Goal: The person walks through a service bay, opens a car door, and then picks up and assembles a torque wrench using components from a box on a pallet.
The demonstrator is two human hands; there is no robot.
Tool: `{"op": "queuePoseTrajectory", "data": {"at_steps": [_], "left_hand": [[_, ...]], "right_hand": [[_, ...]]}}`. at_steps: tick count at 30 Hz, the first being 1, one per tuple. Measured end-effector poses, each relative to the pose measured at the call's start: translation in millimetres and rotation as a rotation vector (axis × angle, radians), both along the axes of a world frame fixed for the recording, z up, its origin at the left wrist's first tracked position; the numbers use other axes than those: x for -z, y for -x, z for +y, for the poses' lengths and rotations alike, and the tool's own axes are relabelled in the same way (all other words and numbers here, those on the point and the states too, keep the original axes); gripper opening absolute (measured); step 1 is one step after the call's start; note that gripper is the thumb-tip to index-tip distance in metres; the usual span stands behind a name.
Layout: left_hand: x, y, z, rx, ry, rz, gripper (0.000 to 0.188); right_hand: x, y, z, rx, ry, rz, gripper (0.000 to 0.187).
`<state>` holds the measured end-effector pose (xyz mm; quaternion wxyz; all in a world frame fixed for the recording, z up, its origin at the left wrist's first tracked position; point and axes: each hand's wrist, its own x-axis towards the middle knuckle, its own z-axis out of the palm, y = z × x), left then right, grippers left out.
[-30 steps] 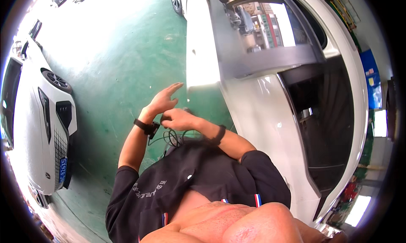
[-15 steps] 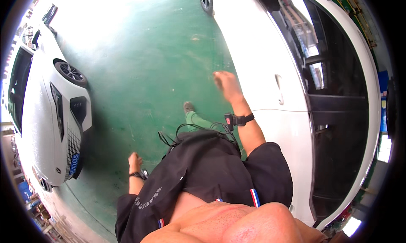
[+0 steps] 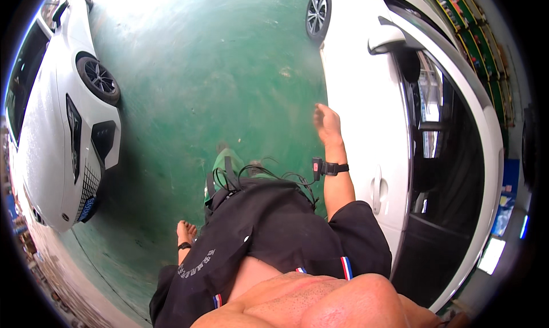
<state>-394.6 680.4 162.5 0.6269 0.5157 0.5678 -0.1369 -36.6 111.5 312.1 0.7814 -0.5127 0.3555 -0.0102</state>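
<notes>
My right hand [image 3: 328, 125] swings out in front, beside the white car [image 3: 360, 94] on my right and apart from it. Its fingers are loosely curled, slightly blurred, with nothing visible in them. A black wrist strap [image 3: 333, 168] with a small box sits on that forearm. Low at my left side hangs my left hand [image 3: 186, 232], its fingers curled in and nothing seen in them. It wears a dark band [image 3: 184, 246]. Black cables [image 3: 257, 171] loop out at the waist of my dark shirt [image 3: 280, 219].
Another white car [image 3: 51, 139] stands on the left, its front toward me. Between the cars runs a green floor [image 3: 229, 82]. The right car's mirror [image 3: 386, 39] and door handle [image 3: 376, 188] stick out. Green shelving [image 3: 486, 59] lies beyond that car.
I have moved forward along the right car; its mirror and front wheel show more fully. Both cars shift in view. My legs have changed stride, and my arms have swung.
</notes>
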Motion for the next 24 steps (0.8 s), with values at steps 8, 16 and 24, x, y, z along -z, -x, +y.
{"op": "queuePoseTrajectory", "data": {"at_steps": [8,16,24], "left_hand": [[57,-196,30,-0.147,0.049,0.129,0.024],[56,-491,94,0.029,0.183,-0.032,0.020],[27,-744,102,0.550,-0.213,-0.121,0.025]], "right_hand": [[67,-135,-72,0.262,0.044,0.142,0.011],[61,-208,-86,0.589,-0.160,0.139,0.009],[100,-293,-81,0.828,-0.305,0.173,0.016]]}}
